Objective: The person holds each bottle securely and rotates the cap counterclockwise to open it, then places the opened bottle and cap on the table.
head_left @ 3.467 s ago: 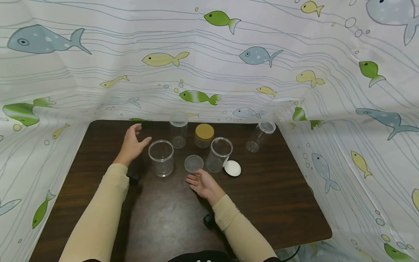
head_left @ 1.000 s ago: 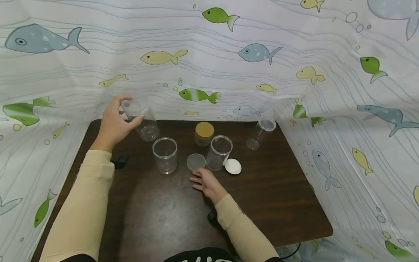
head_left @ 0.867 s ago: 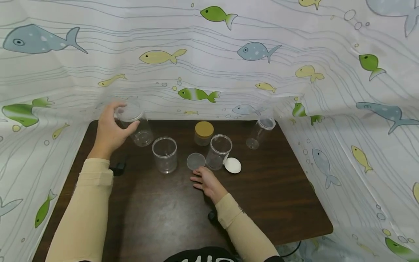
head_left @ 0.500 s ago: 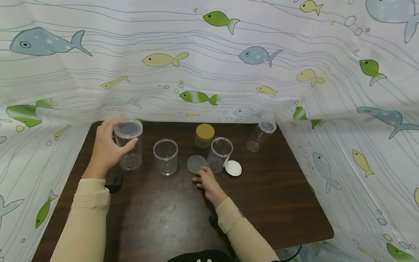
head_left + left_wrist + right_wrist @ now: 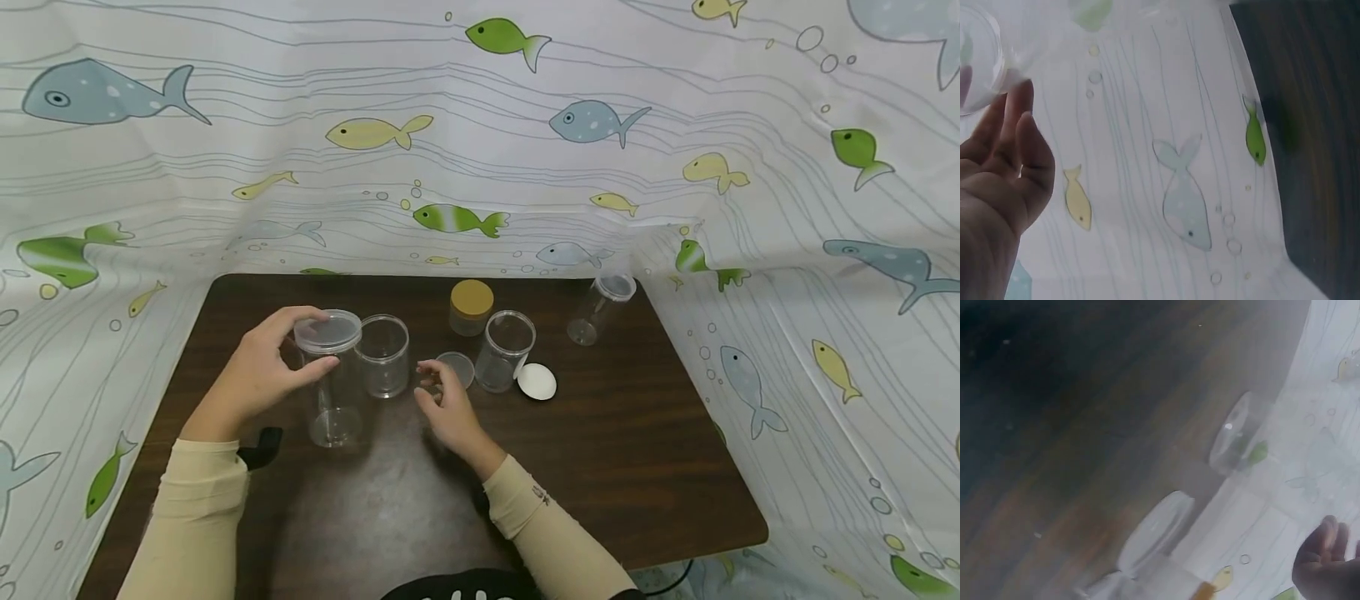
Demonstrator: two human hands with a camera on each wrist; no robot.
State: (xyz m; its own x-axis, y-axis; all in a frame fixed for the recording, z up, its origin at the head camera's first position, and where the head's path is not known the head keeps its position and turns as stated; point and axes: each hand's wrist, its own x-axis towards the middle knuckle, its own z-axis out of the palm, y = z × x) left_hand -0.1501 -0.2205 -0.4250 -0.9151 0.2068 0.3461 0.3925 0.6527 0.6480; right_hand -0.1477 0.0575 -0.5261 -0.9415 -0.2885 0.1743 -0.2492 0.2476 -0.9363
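Note:
My left hand (image 5: 258, 367) grips a tall clear jar (image 5: 335, 392) near its top, thumb and fingers around the translucent lid. The left wrist view catches part of that jar (image 5: 985, 56) at the upper left, above the hand. To its right my right hand (image 5: 452, 412) hovers with loosely bent fingers, holding nothing. Behind those fingertips lies a translucent round lid (image 5: 459, 370), partly hidden by the hand. A lidless clear jar (image 5: 386, 358) stands between the hands, just behind the held one.
Another clear jar without a lid (image 5: 504, 354) stands right of centre, a white round lid (image 5: 537, 382) leaning by its base. Farther back are a small jar with a golden lid (image 5: 471, 307) and a lidded clear jar (image 5: 598, 312). A fish-patterned curtain (image 5: 375, 183) borders the table.
The left hand took the tall jar from the back of the table, carried it left, then brought it forward and right. The right hand has lifted slightly leftward from the translucent lid.

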